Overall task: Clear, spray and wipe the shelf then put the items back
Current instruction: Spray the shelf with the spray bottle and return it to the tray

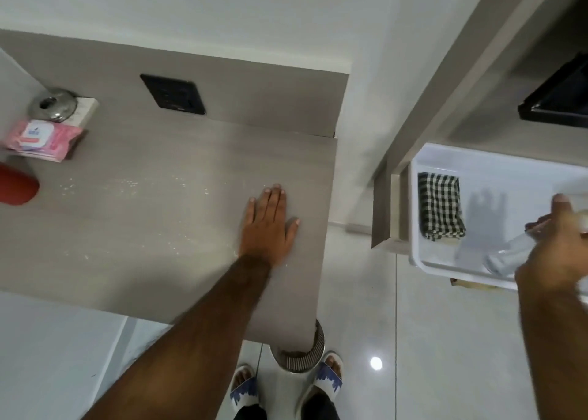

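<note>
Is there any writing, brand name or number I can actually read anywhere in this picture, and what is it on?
None can be read.
Pink wipes pack: a blue mark and pink band on its white lid, too blurred to read.
Black wall socket plate: no legible marking.
Clear bottle in the right hand: motion-blurred, no label visible.

A black socket plate sat on the grey back panel. Below and right of it, on the floor, stood a round ribbed bin, with slippered feet beside that bin.
</note>
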A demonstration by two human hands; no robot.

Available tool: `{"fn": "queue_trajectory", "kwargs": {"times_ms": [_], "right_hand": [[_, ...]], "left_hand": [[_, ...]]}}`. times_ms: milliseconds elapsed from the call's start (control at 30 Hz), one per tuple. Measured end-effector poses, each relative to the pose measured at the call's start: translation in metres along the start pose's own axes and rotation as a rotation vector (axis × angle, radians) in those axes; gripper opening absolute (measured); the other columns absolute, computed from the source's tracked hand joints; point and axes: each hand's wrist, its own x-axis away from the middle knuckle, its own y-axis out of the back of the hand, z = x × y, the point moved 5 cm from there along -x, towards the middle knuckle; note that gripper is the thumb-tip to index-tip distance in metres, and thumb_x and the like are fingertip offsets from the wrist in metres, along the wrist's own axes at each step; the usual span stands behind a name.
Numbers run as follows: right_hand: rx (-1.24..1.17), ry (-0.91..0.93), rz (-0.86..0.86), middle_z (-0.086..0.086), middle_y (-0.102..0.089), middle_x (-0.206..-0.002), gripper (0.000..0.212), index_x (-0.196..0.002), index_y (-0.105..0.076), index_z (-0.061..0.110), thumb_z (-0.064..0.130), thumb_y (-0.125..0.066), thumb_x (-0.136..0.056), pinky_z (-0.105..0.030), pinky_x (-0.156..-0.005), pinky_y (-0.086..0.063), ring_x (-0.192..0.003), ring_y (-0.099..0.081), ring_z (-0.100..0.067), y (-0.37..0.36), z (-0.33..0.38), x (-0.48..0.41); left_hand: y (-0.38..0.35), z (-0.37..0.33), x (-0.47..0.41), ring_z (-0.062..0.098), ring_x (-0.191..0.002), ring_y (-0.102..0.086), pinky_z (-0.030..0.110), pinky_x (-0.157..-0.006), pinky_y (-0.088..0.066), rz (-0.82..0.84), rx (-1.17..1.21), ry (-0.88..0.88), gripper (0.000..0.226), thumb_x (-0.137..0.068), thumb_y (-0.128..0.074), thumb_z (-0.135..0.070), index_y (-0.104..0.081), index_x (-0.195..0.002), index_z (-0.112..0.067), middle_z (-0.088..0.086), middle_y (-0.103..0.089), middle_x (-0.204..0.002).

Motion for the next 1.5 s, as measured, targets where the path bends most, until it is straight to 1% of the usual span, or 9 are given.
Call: {"fn": "queue_trajectory", "kwargs": {"times_ms": [100,200,500,767,1033,1167,1267,1367,1500], "right_hand": [[-0.067,0.062,0.088,-0.009,-0.064,-0.093,0.048,-0.138,-0.062,0.011,0.022,-0.072,-0.092,-0.033,-0.073,-0.058,-0.070,-0.060,-0.010,-0.041,0.024,0.034],[-0.131,0.088,0.264,0.006,-0.070,-0.092,0.049,-0.140,-0.065,0.018,0.005,-0.072,-0.093,-0.018,-0.071,-0.059,-0.076,-0.066,-0.004,-0.109,0.032,0.085],[-0.132,0.084,0.796,0.009,-0.058,-0.076,0.026,-0.107,-0.070,0.029,0.015,-0.083,-0.089,-0.043,-0.078,-0.053,-0.074,-0.056,-0.012,-0.287,0.047,0.264],[-0.083,0.135,0.917,0.021,-0.062,-0.079,0.036,-0.112,-0.063,0.036,0.030,-0.087,-0.086,-0.014,-0.071,-0.054,-0.073,-0.061,0.001,-0.330,0.029,0.351],[0.003,0.190,1.045,0.016,-0.073,-0.098,0.065,-0.125,-0.061,0.043,0.064,-0.088,-0.071,-0.018,-0.078,-0.059,-0.085,-0.072,-0.008,-0.345,0.019,0.359],[0.111,0.200,1.107,0.030,-0.072,-0.089,0.058,-0.126,-0.066,0.037,0.057,-0.082,-0.073,-0.004,-0.072,-0.049,-0.079,-0.068,0.006,-0.373,0.027,0.379],[0.305,0.068,1.272,0.017,-0.077,-0.090,0.041,-0.115,-0.072,0.036,0.033,-0.086,-0.077,-0.006,-0.063,-0.051,-0.071,-0.068,0.010,-0.414,0.030,0.416],[0.440,-0.137,1.411,-0.006,-0.074,-0.083,0.037,-0.110,-0.075,0.021,0.006,-0.083,-0.077,-0.022,-0.053,-0.051,-0.055,-0.065,-0.011,-0.450,0.028,0.460],[0.531,-0.222,1.455,-0.011,-0.072,-0.073,0.031,-0.106,-0.073,0.015,0.010,-0.081,-0.076,-0.031,-0.056,-0.053,-0.052,-0.060,-0.022,-0.482,0.032,0.493]], "left_hand": [[0.006,0.010,0.006,0.024,-0.160,-0.011,0.044,-0.129,-0.005,0.026,0.059,-0.024,0.077,-0.104,-0.031,-0.057,-0.018,-0.163,-0.009,0.008,-0.014,-0.172],[0.020,0.046,0.032,0.026,-0.160,-0.014,0.044,-0.130,-0.008,-0.016,0.087,0.020,0.075,-0.105,-0.037,-0.054,-0.024,-0.162,-0.007,0.010,-0.018,-0.171],[0.062,0.234,0.113,0.033,-0.157,-0.021,0.048,-0.129,-0.016,-0.111,0.115,0.328,0.081,-0.099,-0.024,-0.057,-0.030,-0.159,-0.003,0.015,-0.023,-0.169],[0.066,0.362,0.155,0.036,-0.157,-0.020,0.051,-0.128,-0.016,-0.140,0.123,0.608,0.076,-0.105,-0.037,-0.054,-0.027,-0.159,-0.001,0.018,-0.024,-0.168],[0.056,0.437,0.171,0.036,-0.156,-0.020,0.053,-0.128,-0.017,-0.177,0.115,0.773,0.075,-0.106,-0.026,-0.056,-0.024,-0.159,-0.003,0.018,-0.023,-0.168],[0.051,0.451,0.166,0.032,-0.158,-0.014,0.051,-0.129,-0.010,-0.208,0.141,0.889,0.075,-0.107,-0.021,-0.054,-0.015,-0.162,-0.004,0.014,-0.017,-0.171],[0.049,0.451,0.162,0.030,-0.159,-0.013,0.051,-0.129,-0.008,-0.224,0.170,0.960,0.074,-0.107,-0.022,-0.052,-0.016,-0.162,-0.005,0.013,-0.017,-0.171],[0.048,0.453,0.161,0.030,-0.158,-0.016,0.053,-0.128,-0.009,-0.238,0.168,0.978,0.072,-0.107,-0.027,-0.050,-0.019,-0.162,-0.003,0.014,-0.021,-0.170],[0.048,0.453,0.161,0.032,-0.157,-0.020,0.054,-0.127,-0.012,-0.264,0.153,0.974,0.071,-0.107,-0.027,-0.049,-0.024,-0.160,-0.002,0.015,-0.026,-0.168]]}}
